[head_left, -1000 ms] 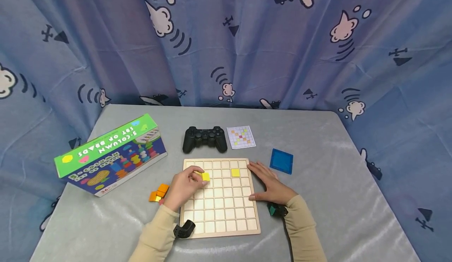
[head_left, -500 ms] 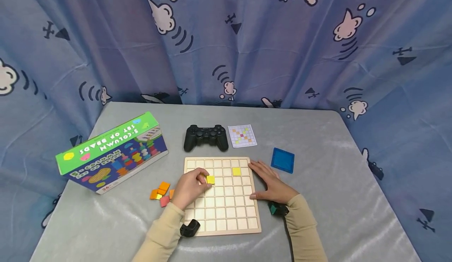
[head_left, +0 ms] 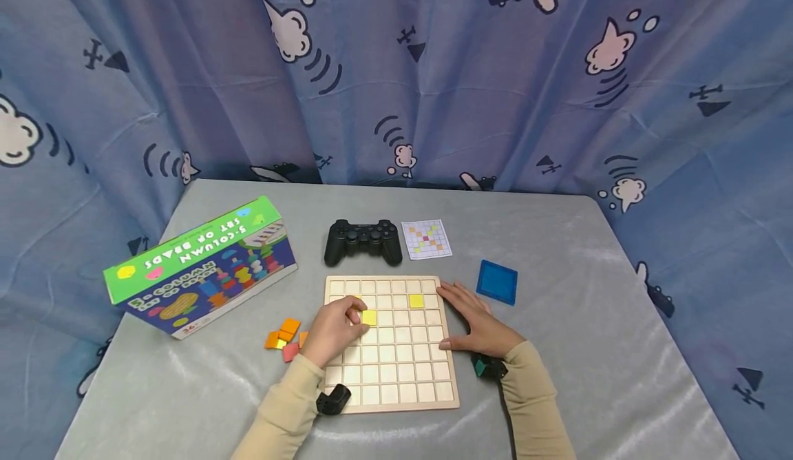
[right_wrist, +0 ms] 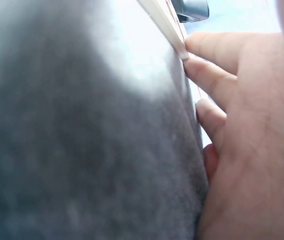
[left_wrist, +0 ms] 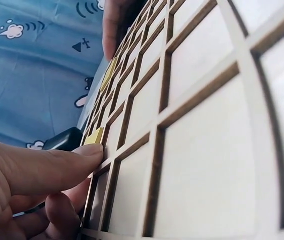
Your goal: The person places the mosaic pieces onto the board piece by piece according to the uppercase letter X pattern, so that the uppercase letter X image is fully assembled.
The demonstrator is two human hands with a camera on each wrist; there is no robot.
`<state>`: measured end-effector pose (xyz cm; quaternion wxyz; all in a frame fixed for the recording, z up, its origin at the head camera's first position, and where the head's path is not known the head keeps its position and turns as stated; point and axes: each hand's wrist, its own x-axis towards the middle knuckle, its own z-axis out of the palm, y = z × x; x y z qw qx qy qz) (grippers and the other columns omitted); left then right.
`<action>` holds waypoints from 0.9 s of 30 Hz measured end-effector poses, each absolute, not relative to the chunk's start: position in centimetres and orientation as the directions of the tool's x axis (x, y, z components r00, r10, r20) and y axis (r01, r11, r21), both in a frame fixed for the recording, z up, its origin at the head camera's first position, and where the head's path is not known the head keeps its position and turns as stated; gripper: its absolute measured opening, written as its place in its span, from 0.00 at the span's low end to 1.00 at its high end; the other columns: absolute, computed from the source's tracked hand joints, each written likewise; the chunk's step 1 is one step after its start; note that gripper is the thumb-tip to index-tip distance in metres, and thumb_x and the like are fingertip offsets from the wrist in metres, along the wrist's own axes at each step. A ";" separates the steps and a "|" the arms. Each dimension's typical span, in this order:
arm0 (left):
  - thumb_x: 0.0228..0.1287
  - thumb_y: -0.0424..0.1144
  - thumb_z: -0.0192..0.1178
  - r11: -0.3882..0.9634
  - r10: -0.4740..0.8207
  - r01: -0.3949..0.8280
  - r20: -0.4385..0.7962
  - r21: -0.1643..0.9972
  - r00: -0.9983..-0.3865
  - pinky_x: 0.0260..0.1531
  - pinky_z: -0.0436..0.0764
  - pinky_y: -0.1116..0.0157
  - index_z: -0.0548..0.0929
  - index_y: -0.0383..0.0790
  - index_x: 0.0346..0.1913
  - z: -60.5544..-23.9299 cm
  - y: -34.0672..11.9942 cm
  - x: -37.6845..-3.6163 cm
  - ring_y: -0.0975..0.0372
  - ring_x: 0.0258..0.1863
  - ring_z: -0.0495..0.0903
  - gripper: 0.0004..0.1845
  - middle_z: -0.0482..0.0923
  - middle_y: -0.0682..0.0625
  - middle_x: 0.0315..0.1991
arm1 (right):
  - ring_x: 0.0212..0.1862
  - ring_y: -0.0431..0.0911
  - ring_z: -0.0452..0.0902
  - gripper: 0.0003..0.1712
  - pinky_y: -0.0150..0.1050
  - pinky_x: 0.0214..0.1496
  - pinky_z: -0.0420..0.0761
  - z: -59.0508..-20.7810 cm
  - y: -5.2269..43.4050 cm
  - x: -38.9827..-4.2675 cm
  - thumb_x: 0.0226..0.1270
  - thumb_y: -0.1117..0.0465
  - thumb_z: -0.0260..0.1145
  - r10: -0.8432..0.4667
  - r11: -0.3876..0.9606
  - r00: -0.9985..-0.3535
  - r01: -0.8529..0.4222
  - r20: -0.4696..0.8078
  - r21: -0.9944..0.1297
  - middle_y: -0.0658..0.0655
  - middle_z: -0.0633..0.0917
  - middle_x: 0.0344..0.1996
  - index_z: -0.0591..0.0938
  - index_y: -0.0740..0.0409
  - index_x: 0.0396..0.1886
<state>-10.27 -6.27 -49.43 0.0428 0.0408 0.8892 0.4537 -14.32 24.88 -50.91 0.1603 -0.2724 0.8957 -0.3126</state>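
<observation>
A wooden grid board [head_left: 390,376] lies on the table. My left hand [head_left: 337,329] is over its left part, thumb and fingertips pinching a yellow square tile [head_left: 369,317] at one of the upper cells. In the left wrist view the thumb lies against that yellow tile [left_wrist: 94,136], while the fingertips behind are partly hidden. Another yellow tile [head_left: 416,301] sits in a cell at the upper right. My right hand [head_left: 477,326] rests along the board's right edge with fingers spread; the right wrist view shows the fingertips touching the wooden rim [right_wrist: 164,25].
Loose orange tiles [head_left: 289,328], a red tile [head_left: 290,352] and a yellow one lie left of the board. Behind it are a black game controller [head_left: 363,242] and a pattern card [head_left: 427,239]. A blue tray [head_left: 497,281] is at right, a toy box [head_left: 204,267] at left.
My left hand has moved slightly right and toward me with the yellow tile, which now lies lower at a cell. Loose tiles beside the wrist have come into view. The right hand stays put.
</observation>
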 end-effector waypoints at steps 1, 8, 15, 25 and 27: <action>0.50 0.31 0.71 0.584 0.110 0.033 -0.039 0.811 -0.993 0.25 0.69 0.69 0.82 0.39 0.41 -49.4 -6.3 -10.3 0.65 0.20 0.68 0.13 0.74 0.55 0.23 | 0.76 0.57 0.36 0.56 0.65 0.70 0.42 -50.9 24.9 -14.3 0.53 0.39 0.71 -0.588 0.657 -0.800 -0.387 -0.119 -0.647 0.52 0.52 0.76 0.53 0.49 0.76; 0.51 0.32 0.71 0.583 0.111 0.024 -0.050 0.812 -0.993 0.26 0.70 0.67 0.82 0.39 0.41 -49.2 -6.1 -10.3 0.65 0.20 0.68 0.13 0.72 0.55 0.22 | 0.76 0.57 0.37 0.56 0.65 0.70 0.42 -51.0 24.8 -14.3 0.52 0.39 0.72 -0.585 0.656 -0.803 -0.387 -0.113 -0.647 0.52 0.53 0.76 0.54 0.49 0.76; 0.50 0.33 0.72 0.581 0.108 0.001 -0.076 0.814 -0.991 0.27 0.70 0.66 0.82 0.39 0.41 -49.0 -6.1 -10.4 0.63 0.20 0.68 0.14 0.71 0.54 0.22 | 0.76 0.56 0.37 0.57 0.64 0.70 0.41 -50.9 24.8 -14.3 0.53 0.39 0.72 -0.584 0.658 -0.803 -0.383 -0.118 -0.648 0.51 0.52 0.76 0.54 0.49 0.76; 0.51 0.33 0.71 0.576 0.116 -0.008 -0.091 0.817 -0.989 0.28 0.71 0.66 0.82 0.40 0.40 -49.0 -6.2 -10.3 0.63 0.21 0.68 0.13 0.72 0.54 0.23 | 0.76 0.57 0.37 0.57 0.64 0.70 0.41 -50.9 24.8 -14.3 0.53 0.40 0.72 -0.589 0.650 -0.800 -0.385 -0.115 -0.655 0.52 0.52 0.76 0.53 0.49 0.76; 0.52 0.33 0.71 0.567 0.123 -0.006 -0.092 0.824 -0.988 0.28 0.71 0.67 0.82 0.40 0.40 -48.9 -6.3 -10.1 0.64 0.21 0.69 0.12 0.72 0.55 0.23 | 0.76 0.57 0.37 0.57 0.64 0.70 0.41 -50.9 24.9 -14.3 0.53 0.40 0.72 -0.590 0.650 -0.800 -0.387 -0.113 -0.654 0.52 0.52 0.76 0.54 0.50 0.76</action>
